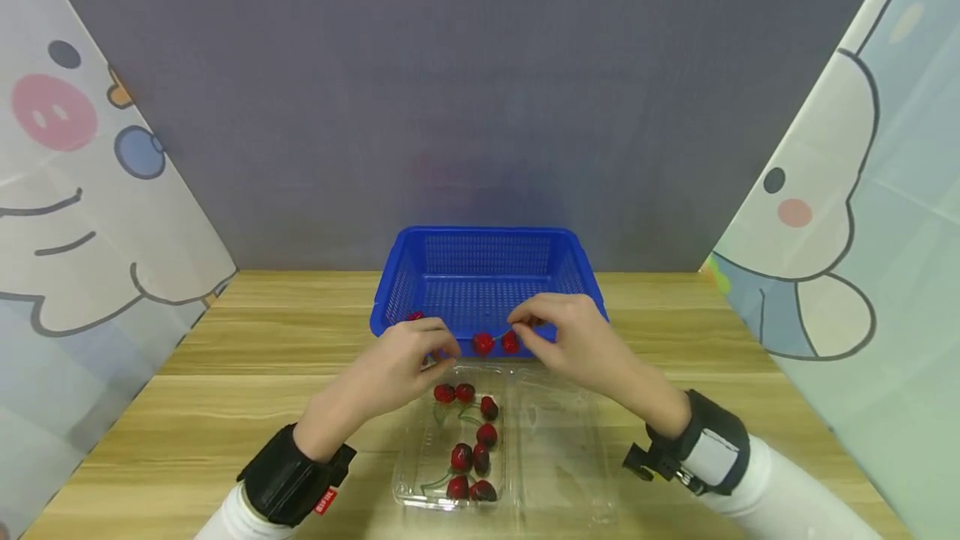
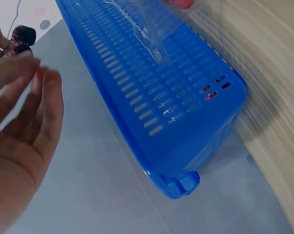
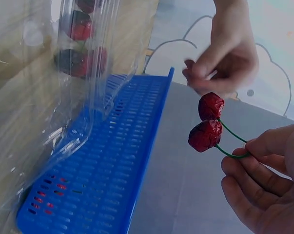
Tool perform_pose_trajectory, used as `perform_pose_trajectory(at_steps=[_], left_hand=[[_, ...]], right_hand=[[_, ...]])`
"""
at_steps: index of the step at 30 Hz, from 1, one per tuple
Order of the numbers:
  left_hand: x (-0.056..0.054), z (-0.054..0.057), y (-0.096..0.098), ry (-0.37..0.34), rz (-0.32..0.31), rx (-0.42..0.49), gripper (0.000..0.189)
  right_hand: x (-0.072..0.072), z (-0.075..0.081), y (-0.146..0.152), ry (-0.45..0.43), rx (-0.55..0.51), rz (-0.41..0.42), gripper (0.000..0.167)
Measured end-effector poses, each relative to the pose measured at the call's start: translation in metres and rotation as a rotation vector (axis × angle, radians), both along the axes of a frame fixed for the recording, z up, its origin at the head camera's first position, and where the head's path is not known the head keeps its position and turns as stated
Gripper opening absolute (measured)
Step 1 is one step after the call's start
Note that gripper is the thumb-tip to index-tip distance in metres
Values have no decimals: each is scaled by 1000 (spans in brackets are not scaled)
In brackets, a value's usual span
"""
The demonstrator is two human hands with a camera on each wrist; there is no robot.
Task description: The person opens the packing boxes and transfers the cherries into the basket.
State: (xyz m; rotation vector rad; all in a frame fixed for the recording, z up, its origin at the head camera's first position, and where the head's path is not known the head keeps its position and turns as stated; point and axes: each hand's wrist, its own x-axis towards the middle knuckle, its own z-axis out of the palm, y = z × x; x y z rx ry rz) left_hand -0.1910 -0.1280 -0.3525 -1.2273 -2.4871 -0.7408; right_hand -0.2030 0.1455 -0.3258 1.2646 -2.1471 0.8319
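Note:
My right hand (image 1: pixel 573 336) pinches the green stems of a pair of red cherries (image 3: pixel 205 136) between thumb and fingers. The two cherries hang over the near side of a blue plastic basket (image 1: pixel 487 231). To the left, my left hand (image 1: pixel 401 357) is held with loosely curled fingers, apart from the cherries and with nothing seen in its grasp. Below both hands lies a clear plastic clamshell box (image 1: pixel 415 461); several dark red cherries (image 1: pixel 461 457) with green stems lie in its left half. Another red cherry (image 1: pixel 416 316) shows at the basket's left, partly hidden by my left hand.
The box's clear lid (image 1: pixel 558 448) lies folded out flat to the right. Both box and basket rest on a wooden table (image 1: pixel 262 357). A grey panel (image 1: pixel 480 107) rises behind, with cartoon-printed sheets (image 1: pixel 817 273) at either side.

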Motion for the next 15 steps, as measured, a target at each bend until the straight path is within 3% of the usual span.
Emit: perform_pose_trajectory(at_steps=[5, 15], left_hand=[[6, -1, 3, -86, -97, -68, 7], [11, -8, 8, -175, -143, -190, 11]], right_hand=[[-7, 5, 6, 8, 0, -46, 14], [-21, 7, 15, -59, 12, -148, 11]])
